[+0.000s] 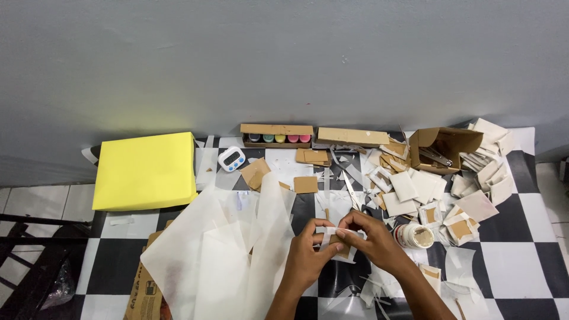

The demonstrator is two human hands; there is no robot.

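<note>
My left hand (308, 252) and my right hand (373, 237) meet over the black-and-white checkered table (521, 261). Both pinch one small brown cardboard square wrapped in white paper (340, 240); the fingers fold the white paper over its top edge. Large thin white paper sheets (231, 249) lie just left of my left hand. A small round jar with a white rim (414, 235) stands just right of my right wrist. Scissors (351, 191) lie on the table beyond the hands.
A yellow box (145, 170) sits at the far left. A white timer (231, 159), an open box of coloured pots (277, 137), flat cardboard pieces (306, 184) and an open cardboard box (441, 148) line the back. Several wrapped white packets (474, 184) pile at right.
</note>
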